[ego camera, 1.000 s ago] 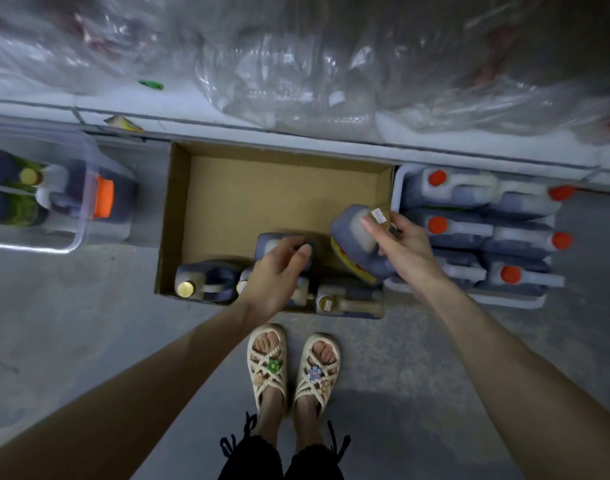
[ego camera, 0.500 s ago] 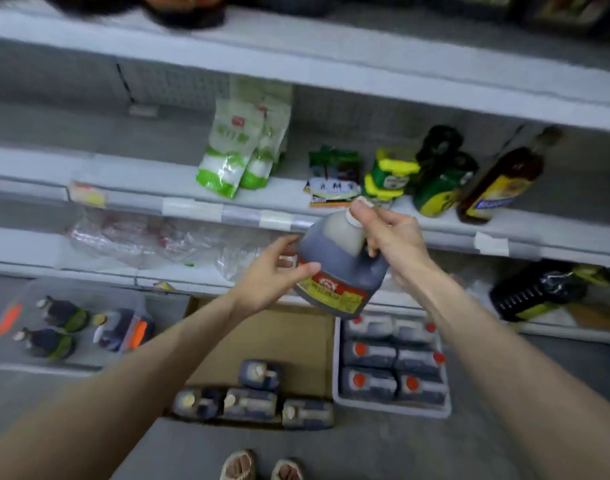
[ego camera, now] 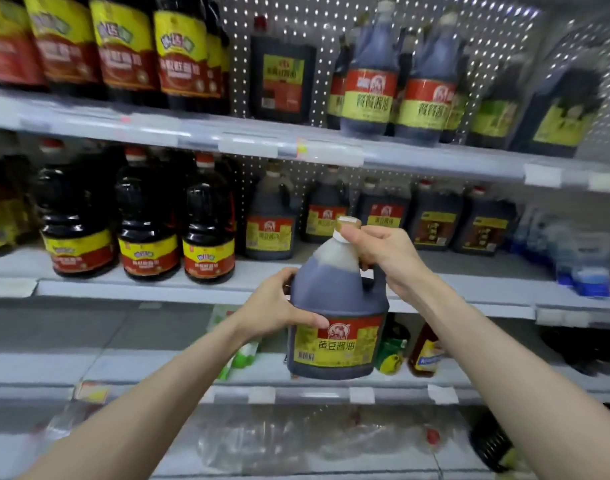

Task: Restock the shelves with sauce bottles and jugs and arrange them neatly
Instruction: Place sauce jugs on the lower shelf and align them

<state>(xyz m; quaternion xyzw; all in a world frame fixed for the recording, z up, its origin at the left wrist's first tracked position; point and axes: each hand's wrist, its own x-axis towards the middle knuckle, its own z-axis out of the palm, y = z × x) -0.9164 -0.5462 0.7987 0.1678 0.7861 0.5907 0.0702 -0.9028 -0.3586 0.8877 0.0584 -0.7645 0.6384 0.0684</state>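
Observation:
I hold a dark soy sauce jug (ego camera: 336, 306) upright in front of the shelves, its red and yellow label facing me. My right hand (ego camera: 386, 258) grips the jug's handle and neck near the gold cap. My left hand (ego camera: 279, 306) wraps around the jug's left side, thumb across the front above the label. Behind the jug, the middle shelf (ego camera: 262, 282) carries matching jugs (ego camera: 270, 220) in a row, with a bare stretch of shelf in front of them.
Dark round bottles (ego camera: 146, 223) stand at the middle shelf's left. The upper shelf (ego camera: 227, 140) is packed with tall sauce bottles (ego camera: 372, 81). Small bottles (ego camera: 424, 351) and green packets (ego camera: 241, 351) sit on the lower shelf. Crumpled plastic (ego camera: 262, 441) lies on the bottom ledge.
The view rose from the floor boxes to the shelves. I lifted the jug from the box and raised it upright to middle-shelf height, both hands staying on it.

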